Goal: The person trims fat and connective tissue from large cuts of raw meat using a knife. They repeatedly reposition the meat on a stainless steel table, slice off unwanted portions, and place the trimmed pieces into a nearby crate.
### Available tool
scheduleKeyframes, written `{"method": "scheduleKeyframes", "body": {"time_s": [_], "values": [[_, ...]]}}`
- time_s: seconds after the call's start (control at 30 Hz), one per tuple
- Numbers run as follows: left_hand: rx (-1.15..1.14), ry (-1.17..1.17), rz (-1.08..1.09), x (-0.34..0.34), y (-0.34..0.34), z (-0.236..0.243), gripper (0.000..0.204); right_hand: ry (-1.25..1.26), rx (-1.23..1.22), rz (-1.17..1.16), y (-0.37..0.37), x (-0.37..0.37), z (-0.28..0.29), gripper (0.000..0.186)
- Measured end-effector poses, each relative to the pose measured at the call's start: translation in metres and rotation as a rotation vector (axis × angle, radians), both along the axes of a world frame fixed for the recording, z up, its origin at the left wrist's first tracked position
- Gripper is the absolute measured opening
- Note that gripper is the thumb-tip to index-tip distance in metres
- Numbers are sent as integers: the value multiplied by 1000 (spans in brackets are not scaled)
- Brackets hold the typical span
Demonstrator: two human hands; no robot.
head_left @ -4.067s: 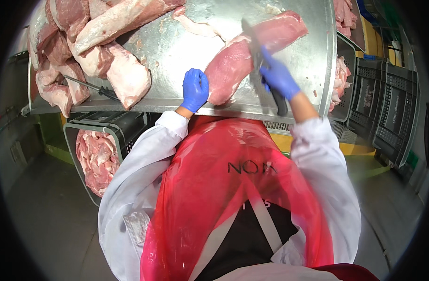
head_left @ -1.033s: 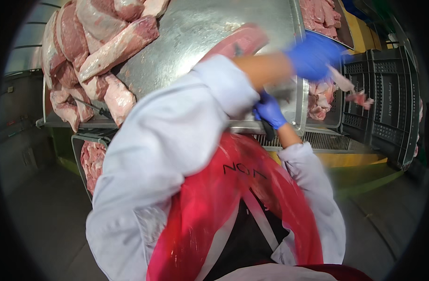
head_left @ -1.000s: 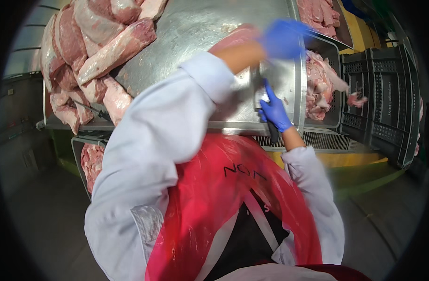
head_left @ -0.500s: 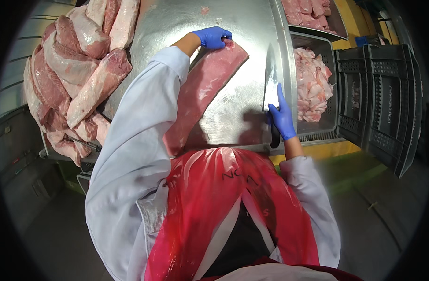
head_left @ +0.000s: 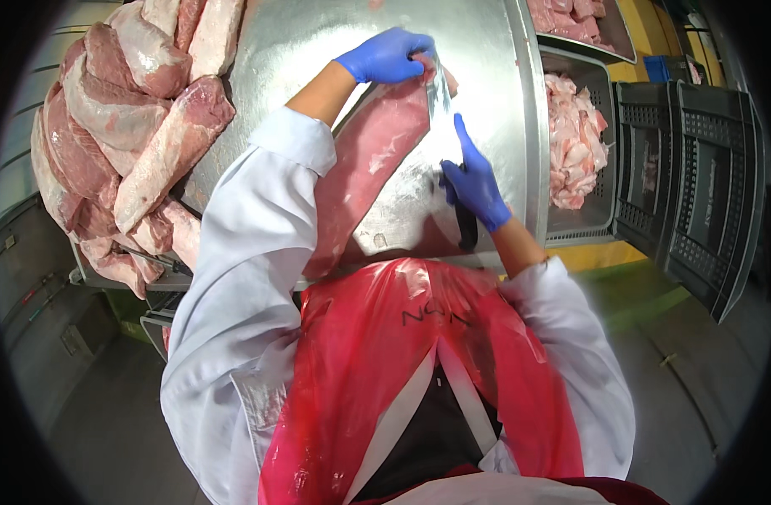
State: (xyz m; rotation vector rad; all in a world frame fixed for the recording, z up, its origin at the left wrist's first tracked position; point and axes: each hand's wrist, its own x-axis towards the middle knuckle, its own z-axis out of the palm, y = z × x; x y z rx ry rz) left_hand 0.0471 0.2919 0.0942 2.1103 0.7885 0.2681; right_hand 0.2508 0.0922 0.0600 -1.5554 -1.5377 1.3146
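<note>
A long trimmed slab of pink meat (head_left: 370,160) lies slantwise on the metal worktable (head_left: 301,34), its near end by my apron. My left hand (head_left: 390,55), in a blue glove, pinches the far end of the slab. In my right hand (head_left: 478,183), gloved too, is the dark handle of a knife (head_left: 438,99), with the index finger stretched along the blade. The blade points away from me and lies across the slab's far right end, close to the left fingers. How deep its edge sits in the meat I cannot tell.
Large untrimmed meat pieces (head_left: 116,109) are heaped at the left. Right of the table's raised edge stands a grey bin of pale trimmings (head_left: 575,143), with a tray of pink cuts (head_left: 571,21) beyond it. Dark plastic crates (head_left: 688,168) stand farther right.
My right hand has brought the knife leftward from the table's right side onto the slab's far end. My left hand keeps its hold there, now curled further over it. The view has shifted slightly.
</note>
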Motion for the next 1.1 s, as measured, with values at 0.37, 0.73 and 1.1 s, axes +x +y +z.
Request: {"method": "scheduleKeyframes", "body": {"time_s": [0.37,0.73,1.1], "values": [[187,-62,-20,10,-25,41,16,138,-126,-65,-29,-36,12,81],[163,-185,38,-10,-60,108,14,93,-245,136,-56,-44,16,78],[23,-463,255,-61,-136,186,4,27,-407,530,-91,-76,55,75]]}}
